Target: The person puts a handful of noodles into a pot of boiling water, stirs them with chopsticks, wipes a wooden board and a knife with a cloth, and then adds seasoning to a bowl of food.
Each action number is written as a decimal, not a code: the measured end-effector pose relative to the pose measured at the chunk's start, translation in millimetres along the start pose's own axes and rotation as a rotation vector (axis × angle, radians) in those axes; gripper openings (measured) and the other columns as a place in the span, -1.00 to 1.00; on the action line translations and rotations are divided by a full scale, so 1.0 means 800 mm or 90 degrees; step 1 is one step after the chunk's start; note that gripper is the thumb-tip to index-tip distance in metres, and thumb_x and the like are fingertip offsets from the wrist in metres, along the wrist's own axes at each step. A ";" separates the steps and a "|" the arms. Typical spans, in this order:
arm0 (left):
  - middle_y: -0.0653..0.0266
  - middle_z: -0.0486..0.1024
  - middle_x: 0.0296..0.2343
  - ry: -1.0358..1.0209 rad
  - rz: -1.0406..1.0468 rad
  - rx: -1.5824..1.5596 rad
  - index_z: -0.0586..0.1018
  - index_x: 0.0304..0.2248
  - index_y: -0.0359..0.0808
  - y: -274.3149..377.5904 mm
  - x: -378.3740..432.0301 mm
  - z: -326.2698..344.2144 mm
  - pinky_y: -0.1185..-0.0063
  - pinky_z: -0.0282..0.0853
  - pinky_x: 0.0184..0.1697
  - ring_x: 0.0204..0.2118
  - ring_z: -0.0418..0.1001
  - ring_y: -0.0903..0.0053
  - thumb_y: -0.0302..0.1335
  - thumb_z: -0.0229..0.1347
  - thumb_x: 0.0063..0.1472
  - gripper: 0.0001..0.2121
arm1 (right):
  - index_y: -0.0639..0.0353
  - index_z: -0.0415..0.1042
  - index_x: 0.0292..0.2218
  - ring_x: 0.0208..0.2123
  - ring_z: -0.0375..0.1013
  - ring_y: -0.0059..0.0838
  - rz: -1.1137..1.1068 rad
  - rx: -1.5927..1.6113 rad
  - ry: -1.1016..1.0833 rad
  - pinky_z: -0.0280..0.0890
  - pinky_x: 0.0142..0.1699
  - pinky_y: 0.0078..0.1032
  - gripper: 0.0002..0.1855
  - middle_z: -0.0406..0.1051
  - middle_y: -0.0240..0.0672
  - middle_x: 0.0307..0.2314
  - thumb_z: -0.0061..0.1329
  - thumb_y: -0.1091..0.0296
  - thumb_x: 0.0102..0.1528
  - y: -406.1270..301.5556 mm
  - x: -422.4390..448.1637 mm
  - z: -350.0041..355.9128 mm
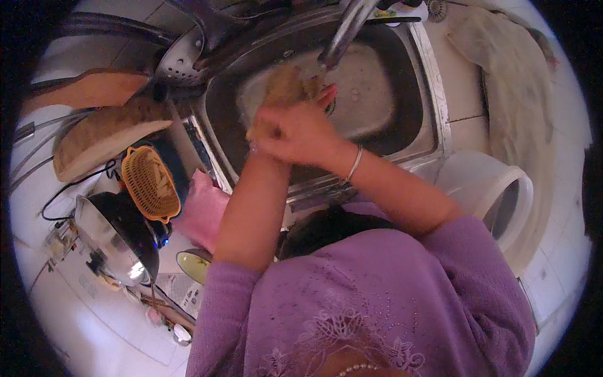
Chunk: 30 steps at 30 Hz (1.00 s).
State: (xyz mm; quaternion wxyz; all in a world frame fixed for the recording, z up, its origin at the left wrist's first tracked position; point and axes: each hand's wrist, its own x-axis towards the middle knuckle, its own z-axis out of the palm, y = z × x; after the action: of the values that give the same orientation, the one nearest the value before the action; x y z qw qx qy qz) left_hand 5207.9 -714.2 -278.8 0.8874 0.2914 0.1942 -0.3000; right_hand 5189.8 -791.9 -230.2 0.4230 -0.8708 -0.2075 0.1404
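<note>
Both my hands are pressed together over the stainless-steel sink (400,141), below the spout of the faucet (344,35). My right hand (304,129), with a bangle (355,162) at its wrist, is closed and overlaps my left hand (259,132). A yellowish-brown item (282,87) sticks out beyond my hands, gripped between them; motion blur hides exactly what it is. Beside it shows a small pinkish-red piece (327,95), also blurred. My left fingers are mostly covered. Part of the drain (331,107) is visible behind my hands.
Left of the sink are a perforated metal strainer (181,61), a thick wooden board (103,141), an orange plastic basket (148,188), a pink cloth (202,207) and a metal pan (110,240). A translucent plastic bucket (471,181) lies at the right, near a pale cloth (518,108).
</note>
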 end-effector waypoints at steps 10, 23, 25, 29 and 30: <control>0.27 0.33 -0.28 0.075 0.084 0.225 0.37 -0.27 -0.25 -0.003 0.022 0.027 0.59 0.18 -0.14 -0.18 0.26 0.51 -0.48 -0.13 -0.02 -0.74 | 0.19 0.31 -0.45 -0.54 0.33 -0.27 0.018 0.116 0.547 0.24 -0.42 -0.42 -0.72 0.32 -0.23 -0.63 0.02 0.29 -0.24 0.069 0.025 0.054; 0.28 0.34 -0.31 0.081 0.033 0.140 0.39 -0.26 -0.25 -0.003 0.021 0.033 0.63 0.21 -0.27 -0.28 0.29 0.53 -0.48 -0.13 -0.04 -0.72 | 0.24 0.30 -0.54 -0.43 0.30 -0.05 0.200 0.228 0.475 0.23 -0.29 -0.26 -0.81 0.32 -0.06 -0.55 -0.13 0.30 -0.22 0.101 0.037 0.000; 0.27 0.37 -0.40 0.045 0.068 0.159 0.40 -0.34 -0.25 -0.006 0.027 0.015 0.60 0.24 -0.25 -0.34 0.31 0.49 -0.46 -0.05 -0.04 -0.80 | 0.24 0.30 -0.55 -0.43 0.30 -0.05 0.240 0.157 0.456 0.21 -0.25 -0.25 -0.81 0.32 -0.07 -0.55 -0.13 0.29 -0.22 0.108 0.037 -0.012; 0.28 0.34 -0.29 -0.220 0.110 0.019 0.36 -0.23 -0.33 -0.002 0.050 -0.062 0.61 0.24 -0.28 -0.31 0.31 0.50 -0.52 -0.16 0.03 -0.74 | 0.22 0.28 -0.48 -0.43 0.31 -0.08 0.106 0.040 0.508 0.23 -0.33 -0.31 -0.80 0.32 -0.13 -0.54 -0.14 0.30 -0.17 0.030 0.039 0.021; 0.27 0.34 -0.27 -0.188 0.103 0.018 0.35 -0.21 -0.34 -0.001 0.048 -0.061 0.62 0.24 -0.29 -0.30 0.31 0.50 -0.53 -0.18 0.04 -0.73 | 0.22 0.28 -0.46 -0.43 0.32 -0.09 0.105 0.040 0.504 0.24 -0.34 -0.32 -0.79 0.33 -0.13 -0.54 -0.14 0.30 -0.16 0.023 0.040 0.027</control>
State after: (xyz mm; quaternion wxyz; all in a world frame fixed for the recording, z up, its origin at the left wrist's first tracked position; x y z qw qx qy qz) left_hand 5228.2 -700.1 -335.8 0.9233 0.2711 0.0335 -0.2701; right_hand 5213.3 -772.3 -259.7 0.4836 -0.8582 0.0466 -0.1658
